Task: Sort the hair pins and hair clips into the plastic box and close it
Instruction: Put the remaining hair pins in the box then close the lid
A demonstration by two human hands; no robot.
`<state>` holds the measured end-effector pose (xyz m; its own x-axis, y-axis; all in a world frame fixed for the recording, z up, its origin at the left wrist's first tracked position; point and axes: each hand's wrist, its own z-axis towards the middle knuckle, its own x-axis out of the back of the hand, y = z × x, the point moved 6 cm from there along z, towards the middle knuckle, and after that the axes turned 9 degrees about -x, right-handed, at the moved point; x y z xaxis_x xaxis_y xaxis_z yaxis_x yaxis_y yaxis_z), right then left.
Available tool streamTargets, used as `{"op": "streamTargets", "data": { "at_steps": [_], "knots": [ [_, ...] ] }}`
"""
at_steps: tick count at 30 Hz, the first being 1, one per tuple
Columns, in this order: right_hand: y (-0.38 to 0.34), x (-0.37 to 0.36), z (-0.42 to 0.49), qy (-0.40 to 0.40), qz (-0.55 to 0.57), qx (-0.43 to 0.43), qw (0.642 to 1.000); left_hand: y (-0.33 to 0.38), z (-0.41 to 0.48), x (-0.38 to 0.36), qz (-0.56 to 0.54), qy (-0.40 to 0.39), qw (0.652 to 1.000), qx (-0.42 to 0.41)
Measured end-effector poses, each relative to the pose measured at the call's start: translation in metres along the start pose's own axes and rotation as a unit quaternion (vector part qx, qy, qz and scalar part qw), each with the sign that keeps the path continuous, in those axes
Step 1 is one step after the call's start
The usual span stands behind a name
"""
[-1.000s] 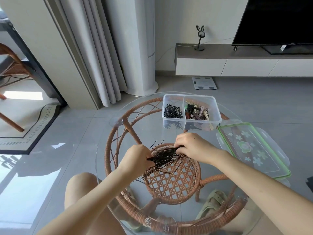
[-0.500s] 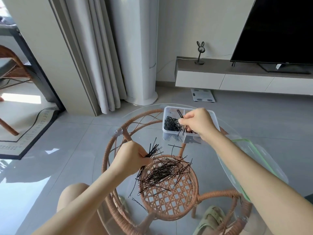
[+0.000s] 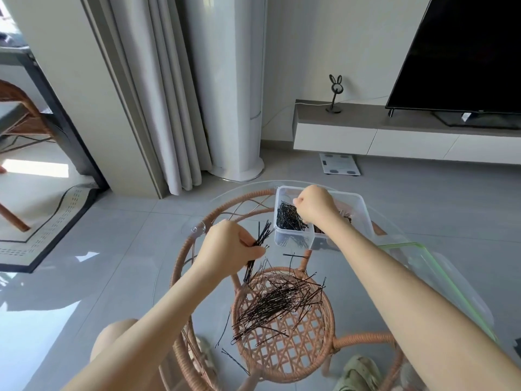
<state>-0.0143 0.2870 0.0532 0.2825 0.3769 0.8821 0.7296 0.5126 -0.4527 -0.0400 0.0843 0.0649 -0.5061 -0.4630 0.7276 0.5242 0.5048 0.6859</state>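
Observation:
A clear two-compartment plastic box stands at the far side of the round glass table. Black hair pins fill its left compartment; the right compartment is mostly hidden by my right arm. My right hand hovers over the left compartment with fingers curled; I cannot tell whether it holds pins. My left hand grips a bunch of black hair pins just left of the box. A loose heap of hair pins lies on the glass in front of me.
The green-rimmed box lid lies on the table to the right, partly behind my right arm. A rattan frame shows under the glass. My knee and a sandal are below. A TV bench, scale and curtain stand beyond.
My right hand went from the heap to the box and now sits over the left compartment. My left hand lifted a bunch of pins off the heap toward the box.

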Motion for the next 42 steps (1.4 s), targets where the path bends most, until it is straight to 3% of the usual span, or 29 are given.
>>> {"op": "streamTargets", "data": {
  "at_steps": [4, 10, 19, 26, 31, 34, 37, 42],
  "knots": [
    [0.019, 0.035, -0.035, 0.054, 0.043, 0.05, 0.996, 0.027, 0.033, 0.011, 0.005, 0.033, 0.999, -0.032],
    [0.063, 0.059, -0.082, 0.063, 0.084, 0.065, 0.992, 0.061, 0.091, 0.009, 0.069, 0.062, 0.995, -0.035],
    [0.093, 0.043, -0.111, 0.058, 0.064, 0.072, 0.994, 0.061, 0.125, -0.063, 0.19, 0.018, 0.982, 0.013],
    [0.097, 0.029, -0.117, 0.023, 0.065, 0.066, 0.995, 0.063, 0.126, -0.081, 0.227, -0.086, 0.97, -0.009],
    [0.104, 0.024, -0.114, 0.034, 0.064, 0.067, 0.995, 0.063, 0.126, -0.055, 0.207, -0.061, 0.975, -0.046],
    [0.101, 0.014, -0.116, 0.04, 0.08, 0.1, 0.991, 0.037, 0.113, -0.028, 0.15, 0.012, 0.986, -0.068],
    [0.088, -0.013, -0.111, 0.031, 0.045, 0.164, 0.985, -0.019, 0.091, -0.011, 0.187, 0.071, 0.978, -0.053],
    [0.059, -0.065, -0.098, 0.015, -0.026, 0.175, 0.984, -0.084, 0.079, -0.038, 0.228, -0.005, 0.974, -0.006]
  ]
}}
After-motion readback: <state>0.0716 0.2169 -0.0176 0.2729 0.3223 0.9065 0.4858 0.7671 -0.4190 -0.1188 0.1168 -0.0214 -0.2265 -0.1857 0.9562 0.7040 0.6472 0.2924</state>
